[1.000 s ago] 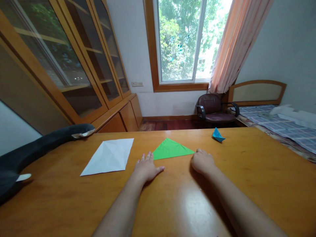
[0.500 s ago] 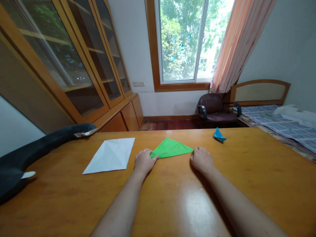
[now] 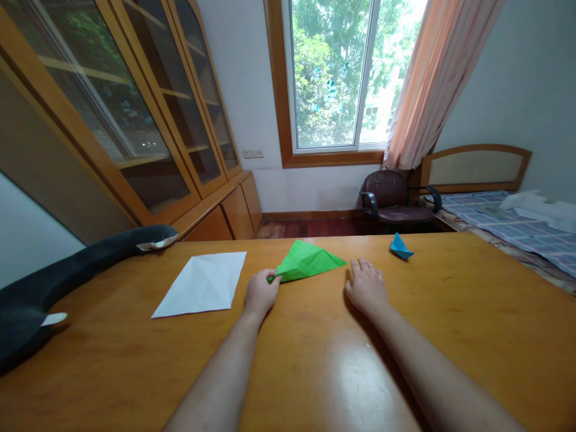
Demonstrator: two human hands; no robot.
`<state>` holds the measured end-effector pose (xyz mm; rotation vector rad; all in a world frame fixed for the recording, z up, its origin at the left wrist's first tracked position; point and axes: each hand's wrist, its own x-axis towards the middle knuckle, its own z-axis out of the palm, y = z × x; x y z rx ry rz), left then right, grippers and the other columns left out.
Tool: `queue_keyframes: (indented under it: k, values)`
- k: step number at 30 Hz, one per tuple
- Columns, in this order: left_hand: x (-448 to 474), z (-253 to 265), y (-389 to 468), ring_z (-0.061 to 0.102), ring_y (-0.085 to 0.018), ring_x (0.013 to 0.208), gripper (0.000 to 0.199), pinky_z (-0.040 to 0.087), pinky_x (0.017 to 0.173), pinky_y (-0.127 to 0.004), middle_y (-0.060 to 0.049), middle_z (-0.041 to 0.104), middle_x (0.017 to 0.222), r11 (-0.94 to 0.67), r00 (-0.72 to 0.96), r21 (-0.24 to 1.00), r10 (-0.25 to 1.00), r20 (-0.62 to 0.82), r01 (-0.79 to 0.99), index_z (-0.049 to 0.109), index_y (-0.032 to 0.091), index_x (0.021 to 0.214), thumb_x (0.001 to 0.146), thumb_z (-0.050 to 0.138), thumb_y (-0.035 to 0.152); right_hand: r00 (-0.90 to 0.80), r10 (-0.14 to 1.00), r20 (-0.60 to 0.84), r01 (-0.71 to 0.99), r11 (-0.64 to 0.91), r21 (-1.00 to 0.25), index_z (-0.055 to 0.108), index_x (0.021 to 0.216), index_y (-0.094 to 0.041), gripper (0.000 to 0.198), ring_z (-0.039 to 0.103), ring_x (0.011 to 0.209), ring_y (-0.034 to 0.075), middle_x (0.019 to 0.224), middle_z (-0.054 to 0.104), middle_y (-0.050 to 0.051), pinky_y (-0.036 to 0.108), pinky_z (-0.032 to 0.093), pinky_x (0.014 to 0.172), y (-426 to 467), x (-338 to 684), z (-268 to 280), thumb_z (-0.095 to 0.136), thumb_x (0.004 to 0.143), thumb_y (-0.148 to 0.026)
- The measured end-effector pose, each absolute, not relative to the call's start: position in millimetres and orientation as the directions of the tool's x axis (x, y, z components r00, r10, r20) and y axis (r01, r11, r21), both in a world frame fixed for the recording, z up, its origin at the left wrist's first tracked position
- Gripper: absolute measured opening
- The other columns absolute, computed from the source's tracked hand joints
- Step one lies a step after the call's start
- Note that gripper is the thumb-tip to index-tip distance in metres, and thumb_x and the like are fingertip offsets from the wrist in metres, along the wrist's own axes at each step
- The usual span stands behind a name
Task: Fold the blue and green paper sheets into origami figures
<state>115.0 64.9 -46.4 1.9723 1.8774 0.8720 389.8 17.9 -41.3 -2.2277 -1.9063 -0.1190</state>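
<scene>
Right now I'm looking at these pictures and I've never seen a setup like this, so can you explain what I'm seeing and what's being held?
There's no machine here: these are a person's bare hands. Every picture comes from one camera worn on that person's head, looking forward and down. On the wooden table lie a creased white sheet, a folded green paper, a small folded blue paper and, at the left, a long dark object. The left hand pinches the green paper's near left corner. The right hand is beside its right tip, holding nothing.
</scene>
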Motion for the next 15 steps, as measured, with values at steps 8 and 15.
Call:
queue_keyframes:
  k: [8, 15]
  values:
    - [126, -30, 50, 0.056, -0.025, 0.114, 0.017, 0.019, 0.114, -0.048, -0.003, 0.070, 0.109, -0.192, 0.046, 0.377, 0.930, 0.365, 0.906, 0.067, 0.024, 0.082, 0.082, 0.050, 0.026, 0.093, 0.951, 0.296, 0.988, -0.052, -0.143, 0.044, 0.136, -0.012, 0.054, 0.026, 0.137, 0.029, 0.149, 0.035, 0.015, 0.049, 0.016, 0.111, 17, 385, -38, 0.045, 0.084, -0.025]
    - [143, -17, 36, 0.060, -0.023, 0.101, 0.021, 0.017, 0.114, -0.047, -0.005, 0.070, 0.099, -0.433, 0.347, 0.198, 0.867, 0.357, 0.879, 0.066, 0.023, 0.080, 0.082, 0.045, 0.018, -0.058, 0.907, 0.417, 0.979, 0.134, -0.153, 0.047, 0.134, -0.010, 0.053, 0.026, 0.138, 0.027, 0.149, 0.035, 0.015, 0.046, 0.016, 0.113, 14, 384, -37, 0.045, 0.082, -0.021]
